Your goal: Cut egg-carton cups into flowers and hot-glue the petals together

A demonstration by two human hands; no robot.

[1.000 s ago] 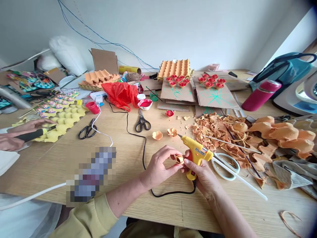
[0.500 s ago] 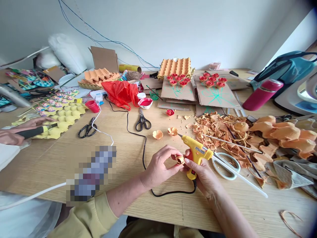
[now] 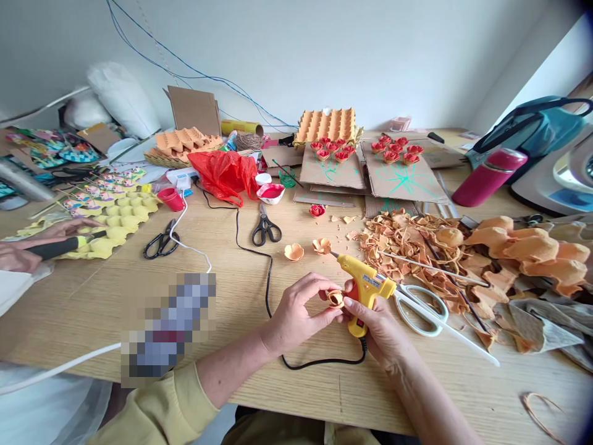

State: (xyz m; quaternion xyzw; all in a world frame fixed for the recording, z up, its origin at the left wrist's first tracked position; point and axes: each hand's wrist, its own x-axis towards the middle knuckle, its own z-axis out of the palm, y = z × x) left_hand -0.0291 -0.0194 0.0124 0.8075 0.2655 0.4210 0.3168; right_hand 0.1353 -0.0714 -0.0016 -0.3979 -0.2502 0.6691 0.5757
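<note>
A white bowl (image 3: pixel 270 194) holds bright red paint, with a small white tub (image 3: pixel 263 179) just beside it; a red cup (image 3: pixel 171 199) stands farther left, its contents too hard to make out. The pink bottle (image 3: pixel 490 177) on the right is capped and tilted in view. Nearest the wearer, the left hand (image 3: pixel 296 315) grasps a small curled orange flower (image 3: pixel 335 299) between thumb and fingers, over the table near its front edge. The right hand (image 3: pixel 375 324) grips a yellow glue gun (image 3: pixel 365 287) and its fingertips meet the flower too. The gun's nozzle points away, close to one of two open orange blossoms (image 3: pixel 293 251). Wood grain shows from the left forearm across to the black scissors (image 3: pixel 161 243), crossed by a thin black cord (image 3: pixel 269 278). To the right, the white-handled scissors (image 3: pixel 420 310) lie under the gun's pale, smooth glue stick (image 3: pixel 463 337), beside a heap of ragged, curled orange scraps (image 3: pixel 393 247). Behind, glossy red flowers (image 3: pixel 391 148) sit on flat cardboard (image 3: pixel 403 176) streaked with green, near a ridged orange egg tray (image 3: pixel 325 127). At far left, another person's hands (image 3: pixel 60 232) work at a bumpy yellow egg tray (image 3: pixel 125 216).
</note>
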